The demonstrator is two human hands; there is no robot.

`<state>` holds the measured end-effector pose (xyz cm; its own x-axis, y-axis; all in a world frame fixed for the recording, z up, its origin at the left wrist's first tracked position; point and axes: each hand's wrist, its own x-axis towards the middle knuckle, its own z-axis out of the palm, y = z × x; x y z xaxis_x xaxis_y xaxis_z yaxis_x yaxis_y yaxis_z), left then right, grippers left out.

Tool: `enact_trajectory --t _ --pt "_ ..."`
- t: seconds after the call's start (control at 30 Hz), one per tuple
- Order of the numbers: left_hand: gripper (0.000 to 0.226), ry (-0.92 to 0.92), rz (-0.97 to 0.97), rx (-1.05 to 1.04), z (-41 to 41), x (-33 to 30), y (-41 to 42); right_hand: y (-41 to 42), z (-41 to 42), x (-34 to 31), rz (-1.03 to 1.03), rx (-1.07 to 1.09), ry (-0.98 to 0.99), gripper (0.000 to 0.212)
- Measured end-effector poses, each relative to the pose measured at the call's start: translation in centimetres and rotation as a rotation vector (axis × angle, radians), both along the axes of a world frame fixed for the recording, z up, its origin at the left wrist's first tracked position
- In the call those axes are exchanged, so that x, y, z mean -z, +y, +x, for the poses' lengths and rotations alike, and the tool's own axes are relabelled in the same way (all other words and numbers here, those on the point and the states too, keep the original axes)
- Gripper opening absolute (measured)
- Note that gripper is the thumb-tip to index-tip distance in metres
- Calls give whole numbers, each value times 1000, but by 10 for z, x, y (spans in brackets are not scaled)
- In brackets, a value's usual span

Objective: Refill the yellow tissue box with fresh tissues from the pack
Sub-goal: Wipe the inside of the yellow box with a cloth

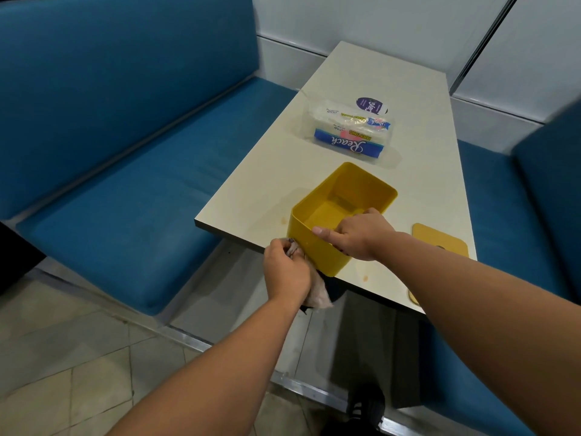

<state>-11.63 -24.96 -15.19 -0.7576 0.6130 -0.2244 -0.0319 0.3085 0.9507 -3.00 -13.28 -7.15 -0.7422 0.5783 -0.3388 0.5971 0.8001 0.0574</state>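
The long cream table runs away from the person, with blue padded bench seats on both sides. At its near end stands the open yellow plastic tissue box. The box is empty inside, and its long side points away and to the right. One near corner sits right at the table edge.

Past the box, farther up the table, lies the clear plastic pack of white tissues with blue print. It is a bit apart from the box and straight beyond it. Its long side lies across the table. A flat yellow lid lies to the right of the box.

The right hand grips the near right wall of the box, fingers curled inside and thumb along the rim. The left hand holds a crumpled pinkish cloth against the box's near left corner, as if wiping it.

The next move is likely a reach to the pack. Both hands are at the box, so either must go forward over it. The right hand looks a little nearer, and the left one is full.
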Motion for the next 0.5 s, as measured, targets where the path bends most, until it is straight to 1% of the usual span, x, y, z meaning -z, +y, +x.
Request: enact_trajectory --t 0.03,0.1,0.13,0.17,0.27,0.3,0.43,0.5 --pt "5 -8 49 -14 4 -5 0 0 0 0 6 -3 0 90" --pt "5 31 139 -23 13 -13 -2 0 0 1 15 -8 -8 89" --pt "5 45 153 -21 17 -12 -3 0 0 0 15 -7 -9 88" --pt "5 39 145 -16 18 -9 -4 0 0 0 13 -9 -7 87" --pt "4 -4 14 9 11 -2 -2 1 0 1 1 -10 0 87" --pt "3 -14 2 6 9 -3 -2 1 0 1 3 -14 1 88" --pt "6 32 173 24 20 -13 -6 1 0 2 14 -10 -21 86" --pt "5 52 156 72 21 -7 -11 1 0 2 11 -4 -15 87"
